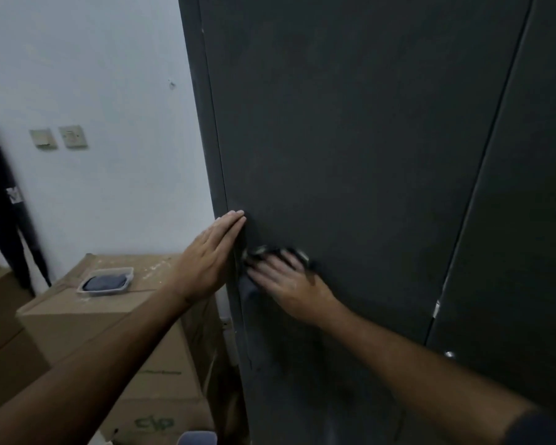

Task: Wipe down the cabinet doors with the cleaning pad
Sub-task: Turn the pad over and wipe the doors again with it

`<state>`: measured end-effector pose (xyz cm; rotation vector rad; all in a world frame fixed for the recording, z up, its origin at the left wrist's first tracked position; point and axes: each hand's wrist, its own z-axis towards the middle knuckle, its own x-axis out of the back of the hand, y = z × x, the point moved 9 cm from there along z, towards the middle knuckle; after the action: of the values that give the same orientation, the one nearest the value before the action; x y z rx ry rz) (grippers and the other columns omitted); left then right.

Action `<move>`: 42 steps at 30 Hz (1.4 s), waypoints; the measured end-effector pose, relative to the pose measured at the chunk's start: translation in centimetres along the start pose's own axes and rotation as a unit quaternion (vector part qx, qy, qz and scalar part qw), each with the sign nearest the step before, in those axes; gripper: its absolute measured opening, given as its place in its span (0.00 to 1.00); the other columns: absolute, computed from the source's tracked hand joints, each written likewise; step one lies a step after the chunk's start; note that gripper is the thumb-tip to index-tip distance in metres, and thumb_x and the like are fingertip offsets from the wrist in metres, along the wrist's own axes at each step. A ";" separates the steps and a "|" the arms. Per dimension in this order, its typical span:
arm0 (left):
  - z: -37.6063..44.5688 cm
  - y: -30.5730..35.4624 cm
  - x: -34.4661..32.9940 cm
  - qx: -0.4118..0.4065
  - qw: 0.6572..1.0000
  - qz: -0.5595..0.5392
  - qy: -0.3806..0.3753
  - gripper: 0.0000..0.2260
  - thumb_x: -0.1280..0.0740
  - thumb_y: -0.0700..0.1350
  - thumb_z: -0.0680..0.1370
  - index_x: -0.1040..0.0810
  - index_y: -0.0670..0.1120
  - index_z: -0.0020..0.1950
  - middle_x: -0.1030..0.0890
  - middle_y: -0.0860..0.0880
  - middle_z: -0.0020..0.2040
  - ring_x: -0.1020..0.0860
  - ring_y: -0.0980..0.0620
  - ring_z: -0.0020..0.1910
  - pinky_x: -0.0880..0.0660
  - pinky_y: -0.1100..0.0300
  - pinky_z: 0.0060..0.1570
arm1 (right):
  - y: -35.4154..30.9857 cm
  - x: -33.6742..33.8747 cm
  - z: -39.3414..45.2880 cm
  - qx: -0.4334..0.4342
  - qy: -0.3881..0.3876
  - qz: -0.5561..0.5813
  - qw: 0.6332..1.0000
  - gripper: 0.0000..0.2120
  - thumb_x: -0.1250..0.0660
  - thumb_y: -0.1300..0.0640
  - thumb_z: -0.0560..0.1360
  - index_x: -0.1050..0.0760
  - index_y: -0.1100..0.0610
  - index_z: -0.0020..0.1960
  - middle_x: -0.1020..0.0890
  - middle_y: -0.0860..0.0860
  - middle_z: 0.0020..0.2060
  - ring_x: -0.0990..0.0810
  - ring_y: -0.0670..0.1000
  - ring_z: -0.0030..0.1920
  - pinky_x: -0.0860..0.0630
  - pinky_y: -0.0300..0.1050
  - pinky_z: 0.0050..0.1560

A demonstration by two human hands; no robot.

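**Hands on the dark door**

Door [350, 139] fills most of the view. It is dark grey and tall. A second door [527, 220] stands just to its right, with a thin gap between them.

The left hand [206, 255] is flat, with its fingers straight and close together. The fingertips touch the left edge of the door. It holds nothing.

The right hand [286, 281] is low on the door, near that same edge. Its fingers are spread a little and press on the pad [276, 253]. The pad is between the hand and the door. It looks dark with some shine, but it is blurry, so its shape is hard to tell.

To the left is a pale wall [93, 75] with two small switches [58, 138]. A dark umbrella [4, 203] leans there. Brown boxes [109, 316] sit beside the door. On the top box is a clear tray [105, 281] with something dark inside. The tray is well apart from both hands.
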<state>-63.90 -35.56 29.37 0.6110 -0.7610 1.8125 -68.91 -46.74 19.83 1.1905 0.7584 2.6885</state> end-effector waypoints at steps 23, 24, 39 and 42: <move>2.9 -1.3 5.3 0.032 0.987 -0.017 0.154 0.29 0.39 0.50 0.83 0.36 0.38 0.81 0.37 0.40 0.83 0.41 0.42 0.83 0.44 0.40 0.82 | 9.7 15.2 16.5 -0.165 0.236 -0.035 0.957 0.26 0.41 0.49 0.84 0.35 0.56 0.79 0.36 0.54 0.80 0.42 0.55 0.81 0.46 0.61 0.80; 2.9 -1.5 5.3 0.032 0.986 -0.017 0.161 0.29 0.39 0.50 0.83 0.36 0.38 0.81 0.38 0.40 0.83 0.42 0.42 0.84 0.45 0.41 0.82 | 8.8 13.8 15.4 -0.161 0.220 -0.026 0.962 0.27 0.40 0.49 0.83 0.36 0.55 0.80 0.37 0.54 0.80 0.43 0.56 0.82 0.48 0.61 0.80; 6.3 -2.5 2.8 -0.080 0.986 0.129 0.070 0.30 0.43 0.58 0.85 0.40 0.43 0.83 0.38 0.41 0.83 0.44 0.43 0.84 0.51 0.46 0.84 | 14.1 20.4 16.9 -0.126 0.227 -0.054 0.964 0.26 0.39 0.48 0.82 0.33 0.53 0.79 0.35 0.52 0.80 0.40 0.56 0.81 0.48 0.60 0.80; 6.5 -3.1 2.1 -0.109 0.977 0.177 0.041 0.32 0.42 0.59 0.84 0.40 0.43 0.84 0.37 0.41 0.83 0.44 0.42 0.84 0.51 0.45 0.84 | 14.2 16.9 9.4 -0.011 0.152 -0.117 0.981 0.25 0.36 0.49 0.82 0.31 0.53 0.78 0.33 0.52 0.78 0.37 0.56 0.80 0.41 0.60 0.78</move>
<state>-61.29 -38.23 35.90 0.2654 -1.0460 2.0253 -72.33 -50.52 43.27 0.6420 0.8435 2.6970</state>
